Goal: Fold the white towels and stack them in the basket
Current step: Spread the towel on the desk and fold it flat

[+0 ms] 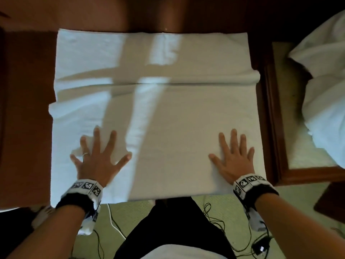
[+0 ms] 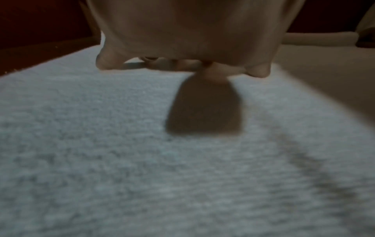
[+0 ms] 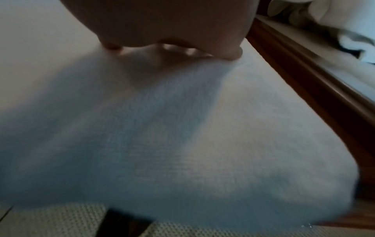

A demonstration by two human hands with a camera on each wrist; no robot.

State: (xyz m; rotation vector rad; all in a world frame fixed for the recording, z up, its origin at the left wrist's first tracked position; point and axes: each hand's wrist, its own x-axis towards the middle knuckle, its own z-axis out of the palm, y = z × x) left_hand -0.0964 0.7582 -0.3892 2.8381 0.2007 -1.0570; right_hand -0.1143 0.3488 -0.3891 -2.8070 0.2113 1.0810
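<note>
Pressing both palms flat on the large white terry towel (image 1: 158, 113), spread over the dark reddish-brown wooden tabletop (image 1: 26, 118).

Left hand (image 1: 97, 157): fingers splayed wide and straight, palm down on the near-left part of the towel. Grip fully open, holding nothing. Thin ring on one finger. A small rumple of cloth sits under and beside the outer fingers.

Right hand (image 1: 233, 159): fingers straight, closer together, palm down on the near-right part. Grip also fully open, holding nothing, just contact.

Towel state: it covers most of the tabletop, and its near edge hangs just past the front edge toward me. One horizontal crease or fold line runs across it beyond my fingertips. The right end of that line bulges at the tabletop edge. Left side has loose wrinkles. Bands of light and shadow cross the cloth.

Left wrist view: blurred underside of my left hand (image 2: 188, 35) low over the towel (image 2: 121, 160), fingertips touching the terry.
Right wrist view: same for the right hand (image 3: 162, 20) on the towel (image 3: 202, 136); wooden edge runs just beside it.

Right of the tabletop: wooden-framed light-topped side table (image 1: 283, 113) carrying a heap of unfolded white towels (image 1: 324, 86).

Floor below: pale green carpet (image 1: 220, 206), with black and white cables (image 1: 214, 217) near my feet.
</note>
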